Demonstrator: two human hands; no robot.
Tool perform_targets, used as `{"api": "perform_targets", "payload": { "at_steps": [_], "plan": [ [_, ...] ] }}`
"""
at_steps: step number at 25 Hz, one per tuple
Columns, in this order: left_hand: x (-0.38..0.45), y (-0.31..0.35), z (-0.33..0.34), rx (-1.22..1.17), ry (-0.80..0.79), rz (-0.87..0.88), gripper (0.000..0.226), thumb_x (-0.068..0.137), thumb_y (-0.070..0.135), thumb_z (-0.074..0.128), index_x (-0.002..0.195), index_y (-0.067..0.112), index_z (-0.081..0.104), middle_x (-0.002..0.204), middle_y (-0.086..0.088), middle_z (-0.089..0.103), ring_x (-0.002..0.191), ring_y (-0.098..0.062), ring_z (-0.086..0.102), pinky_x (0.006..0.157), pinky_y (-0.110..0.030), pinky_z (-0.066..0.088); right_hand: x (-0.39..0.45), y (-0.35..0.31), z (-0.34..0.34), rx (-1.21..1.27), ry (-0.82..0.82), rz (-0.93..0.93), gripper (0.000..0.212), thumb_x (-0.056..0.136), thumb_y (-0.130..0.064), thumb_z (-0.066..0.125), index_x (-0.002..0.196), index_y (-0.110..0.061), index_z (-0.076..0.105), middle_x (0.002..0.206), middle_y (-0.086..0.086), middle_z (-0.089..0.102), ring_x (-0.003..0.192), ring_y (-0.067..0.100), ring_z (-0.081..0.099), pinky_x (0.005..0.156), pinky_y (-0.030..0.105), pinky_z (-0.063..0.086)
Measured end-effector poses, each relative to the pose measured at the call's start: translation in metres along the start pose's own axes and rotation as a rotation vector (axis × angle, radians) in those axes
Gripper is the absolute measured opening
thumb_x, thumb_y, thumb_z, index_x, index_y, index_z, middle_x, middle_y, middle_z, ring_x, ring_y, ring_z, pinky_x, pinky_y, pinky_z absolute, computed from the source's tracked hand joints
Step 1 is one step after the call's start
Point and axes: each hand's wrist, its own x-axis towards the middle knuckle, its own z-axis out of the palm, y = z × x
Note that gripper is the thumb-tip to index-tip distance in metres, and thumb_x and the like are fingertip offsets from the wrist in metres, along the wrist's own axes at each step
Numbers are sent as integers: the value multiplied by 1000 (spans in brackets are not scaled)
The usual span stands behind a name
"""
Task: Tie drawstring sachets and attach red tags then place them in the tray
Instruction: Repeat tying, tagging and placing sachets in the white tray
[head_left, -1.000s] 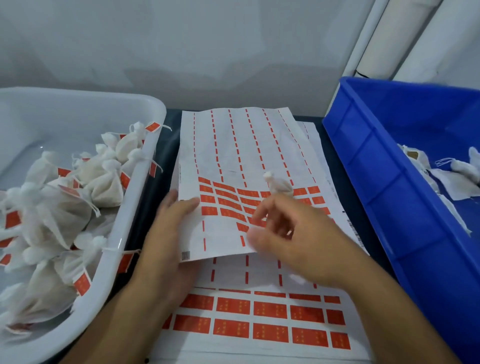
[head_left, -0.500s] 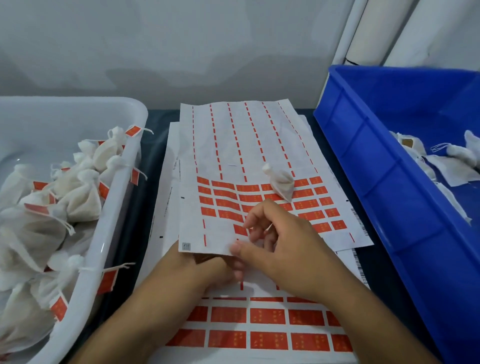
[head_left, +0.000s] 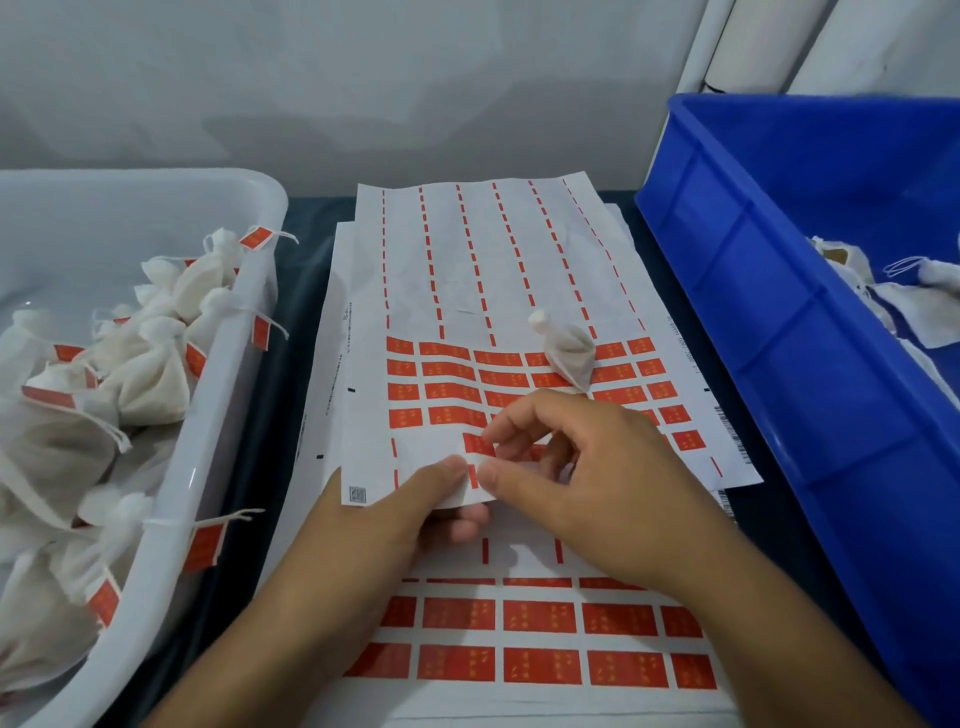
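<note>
Pinching the near edge of the top sticker sheet (head_left: 498, 291), the left hand (head_left: 410, 514) steadies it, thumb above and fingers beneath. Just right, the right hand (head_left: 582, 467) curls thumb and forefinger at a red tag (head_left: 479, 445) near that edge, apparently peeling it. The tied sachet (head_left: 566, 348) lies beyond, nearer the right hand, neck pointing away-left. The white tray (head_left: 223, 415) sits far left.

**Both hands working at close quarters**

The left hand (head_left: 400, 504) is lying palm-down, its thumb pressing on top and its fingers curling underneath, pinching. The right hand (head_left: 587, 467) is arching beside it, forefinger and thumb drawing together in a pinch, remaining fingers loosely curling. Both forearms are extending forward.
</note>
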Motion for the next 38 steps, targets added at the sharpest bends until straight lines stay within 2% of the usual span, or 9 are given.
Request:
{"api": "perform_targets", "payload": {
  "at_steps": [6, 9, 15, 18, 20, 25, 30, 33, 38],
  "plan": [
    [10, -14, -3, 61, -1, 74, 27, 77, 72, 68, 95, 52, 68, 82, -1, 77, 75, -22, 77, 68, -38, 63, -3, 0, 4, -109, 42, -50, 23, 88, -61, 68, 107, -48, 70, 85, -39, 61, 100, -25, 51, 55, 0, 41],
    [21, -24, -3, 50, 23, 84, 50, 60, 83, 72, 93, 45, 73, 71, 1, 73, 61, -15, 72, 61, -27, 58, -6, -3, 7, -90, 50, -62, 19, 90, -57, 67, 104, -45, 74, 86, -35, 65, 95, -20, 56, 59, 1, 42],
    [34, -32, -6, 173, 20, 39, 65, 62, 92, 59, 94, 38, 76, 70, 5, 74, 58, -11, 70, 56, -20, 53, -8, -5, 9, -82, 78, -80, 20, 93, -54, 66, 103, -41, 77, 89, -29, 70, 92, -12, 61, 68, 6, 48],
    [36, -33, 1, 162, 8, -42, 59, 74, 74, 56, 100, 25, 75, 61, 3, 69, 53, -13, 66, 63, -27, 55, -8, -5, 8, -71, 64, -81, 15, 93, -51, 68, 99, -41, 77, 84, -30, 69, 90, -12, 61, 66, 3, 48],
    [30, -36, 1, 189, -27, -28, 56, 89, 55, 55, 115, 7, 71, 57, -5, 62, 52, -18, 60, 80, -37, 58, -7, -5, 7, -55, 54, -78, 13, 93, -50, 69, 96, -40, 77, 82, -29, 69, 89, -11, 63, 67, 3, 48],
    [-7, 2, 3, 268, 90, 198, 35, 75, 63, 56, 96, 36, 65, 73, 14, 74, 67, -6, 74, 50, -13, 53, -6, -6, 6, -12, 27, -74, 13, 93, -48, 68, 95, -39, 77, 87, -30, 70, 89, -8, 65, 77, 4, 50],
    [9, 1, 11, 296, 45, 98, 37, 92, 52, 53, 112, 25, 68, 70, 4, 71, 86, -24, 76, 71, -30, 63, -2, -3, 7, 33, 23, -45, 12, 95, -40, 66, 87, -37, 75, 82, -27, 70, 84, -3, 66, 75, 7, 51],
    [2, 1, 6, 302, 80, 177, 34, 80, 59, 56, 100, 32, 65, 74, 15, 73, 72, -6, 74, 54, -15, 56, 1, -2, 8, 60, 16, -15, 15, 96, -40, 64, 85, -34, 73, 79, -25, 69, 82, -2, 66, 71, 7, 51],
    [0, -2, 2, 295, 93, 152, 37, 74, 68, 56, 97, 40, 64, 77, 20, 73, 70, -1, 73, 49, -12, 53, 2, -1, 11, 49, 13, 9, 17, 98, -45, 59, 88, -37, 69, 85, -27, 68, 84, -4, 65, 69, 6, 50]
  ]
}}
